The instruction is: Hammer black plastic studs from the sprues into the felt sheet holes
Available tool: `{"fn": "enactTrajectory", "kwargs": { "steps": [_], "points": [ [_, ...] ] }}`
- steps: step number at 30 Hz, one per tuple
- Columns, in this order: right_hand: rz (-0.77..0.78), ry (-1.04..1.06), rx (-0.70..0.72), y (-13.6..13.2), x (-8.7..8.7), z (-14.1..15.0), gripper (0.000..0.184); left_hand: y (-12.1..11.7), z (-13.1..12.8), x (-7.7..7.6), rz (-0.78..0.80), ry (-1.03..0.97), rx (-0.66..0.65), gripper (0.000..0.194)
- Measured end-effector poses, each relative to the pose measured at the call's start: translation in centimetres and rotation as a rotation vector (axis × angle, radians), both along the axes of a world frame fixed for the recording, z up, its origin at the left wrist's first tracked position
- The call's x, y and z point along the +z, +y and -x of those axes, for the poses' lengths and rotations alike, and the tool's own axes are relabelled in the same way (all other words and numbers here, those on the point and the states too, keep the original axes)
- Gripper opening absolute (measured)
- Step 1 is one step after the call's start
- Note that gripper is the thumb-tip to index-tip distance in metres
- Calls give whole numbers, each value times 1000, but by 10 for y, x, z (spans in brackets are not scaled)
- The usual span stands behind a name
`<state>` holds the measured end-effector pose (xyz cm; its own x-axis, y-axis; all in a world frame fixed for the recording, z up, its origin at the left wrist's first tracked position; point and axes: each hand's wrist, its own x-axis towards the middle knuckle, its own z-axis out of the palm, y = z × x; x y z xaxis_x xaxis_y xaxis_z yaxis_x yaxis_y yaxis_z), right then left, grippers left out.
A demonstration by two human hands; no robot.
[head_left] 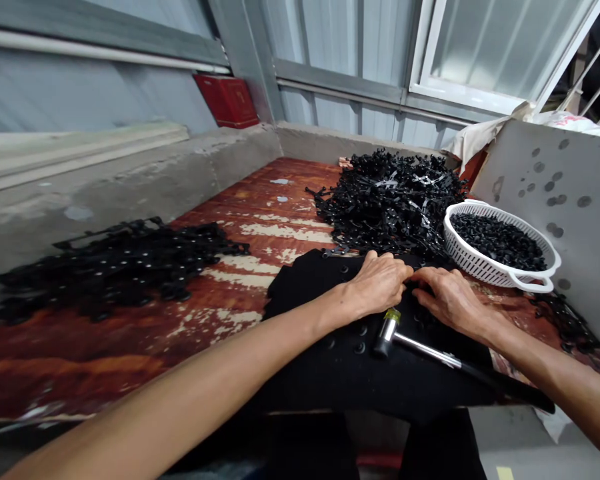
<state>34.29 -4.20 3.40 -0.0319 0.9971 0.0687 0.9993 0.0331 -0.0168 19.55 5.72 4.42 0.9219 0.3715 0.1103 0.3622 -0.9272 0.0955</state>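
Peeling workbench [105, 360] under ribbed metal wall [330, 100]: left hand [377, 285], right hand [447, 301] on black studded mat [360, 377]

Fingers of both hands curled downward and nearly meeting at the mat's upper edge, knuckles raised, no wide spread. Any small piece pinched between the fingertips hidden from view, so exact grip impossible to call. Mat lying directly under both palms, flat on the bench, round black studs dotted across its surface. By look, light and fairly stiff plastic with little give, perhaps slick; surest hold probably along the outer edge rather than on the studs. Small hammer [389, 330], yellow-capped metal head and steel shaft, lying on the mat just below the hands, held by neither. Large heap of tangled black plastic strips [390, 200] just beyond the fingers; second, flatter heap of black strips [120, 267] well off to the left. White plastic basket [473, 257] near the right hand, full of small black pieces [497, 241]. Red box [226, 100] on a concrete ledge [130, 180], perforated grey board [555, 180] at the bench's far right, frosted window [500, 47] above.
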Motion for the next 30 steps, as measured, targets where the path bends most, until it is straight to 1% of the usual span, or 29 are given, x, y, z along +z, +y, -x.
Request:
{"fn": "enactTrajectory", "kwargs": {
  "steps": [3,5,6,8,9,11,13,16,19,24,27,30],
  "points": [
    [-5,-17,-16,5,2,8,21,15,27,10,-21,-87,56,16],
    [5,-33,-4,9,2,13,18,30,54,11,-63,-141,126,17],
    [12,-40,4,11,3,15,17,37,68,8,-83,-143,163,18],
    [24,-49,19,15,3,16,17,50,92,-2,-102,-128,216,18],
    [29,-52,26,16,3,16,16,55,101,-9,-105,-118,236,18],
    [40,-56,38,19,4,15,15,61,111,-23,-106,-124,267,18],
    [49,-59,45,21,5,13,17,63,112,-34,-105,-146,278,19],
    [48,-73,45,28,7,15,20,63,107,-39,-110,-174,271,21],
    [64,-98,63,37,8,20,16,64,104,-39,-115,-183,259,20],
    [122,-123,107,48,8,21,26,65,105,-39,-137,-173,266,20],
    [112,-108,119,55,8,21,29,64,104,-38,-128,-150,268,20],
    [81,-84,141,67,6,27,31,64,104,-35,-103,-172,288,22]
  ]
}}
